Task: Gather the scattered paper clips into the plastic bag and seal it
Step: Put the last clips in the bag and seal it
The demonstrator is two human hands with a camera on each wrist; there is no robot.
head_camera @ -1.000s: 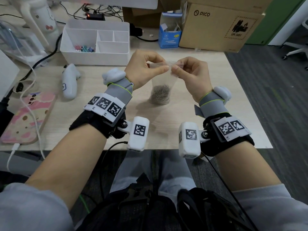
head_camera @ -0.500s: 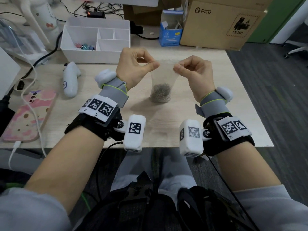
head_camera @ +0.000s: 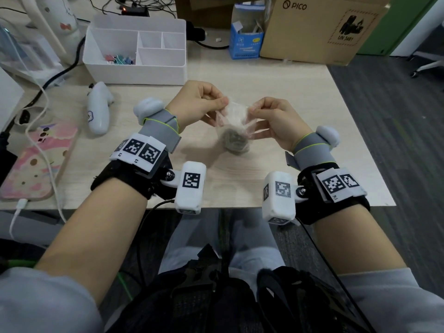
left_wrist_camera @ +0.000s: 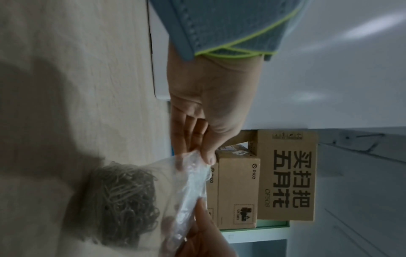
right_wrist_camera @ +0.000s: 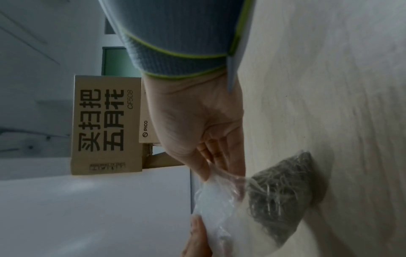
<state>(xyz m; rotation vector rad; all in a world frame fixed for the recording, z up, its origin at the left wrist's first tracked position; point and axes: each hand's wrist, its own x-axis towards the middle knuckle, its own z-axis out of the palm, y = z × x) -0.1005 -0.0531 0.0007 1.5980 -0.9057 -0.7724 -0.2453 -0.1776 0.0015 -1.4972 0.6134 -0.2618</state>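
Note:
A clear plastic bag (head_camera: 236,117) stands on the wooden table (head_camera: 300,97), with a grey heap of paper clips (head_camera: 235,140) in its bottom. My left hand (head_camera: 223,102) pinches the bag's top left corner and my right hand (head_camera: 252,111) pinches the top right corner. Between them the bag's top looks crumpled and slack. In the left wrist view my left hand (left_wrist_camera: 207,157) holds the bag (left_wrist_camera: 186,184) at its rim above the clips (left_wrist_camera: 125,200). The right wrist view shows my right hand (right_wrist_camera: 207,172) on the bag (right_wrist_camera: 219,200) beside the clips (right_wrist_camera: 281,191).
A white divided organiser (head_camera: 134,68) with coloured clips sits at the back left. Left of my hands lie a white controller (head_camera: 97,109) and a pink phone (head_camera: 36,162) on a cable. A blue box (head_camera: 245,39) and cardboard box (head_camera: 312,27) stand behind.
Half a second ago my hands were spread apart with the bag's top pulled taut. They have come closer together and nearer to me, and the top has gone slack.

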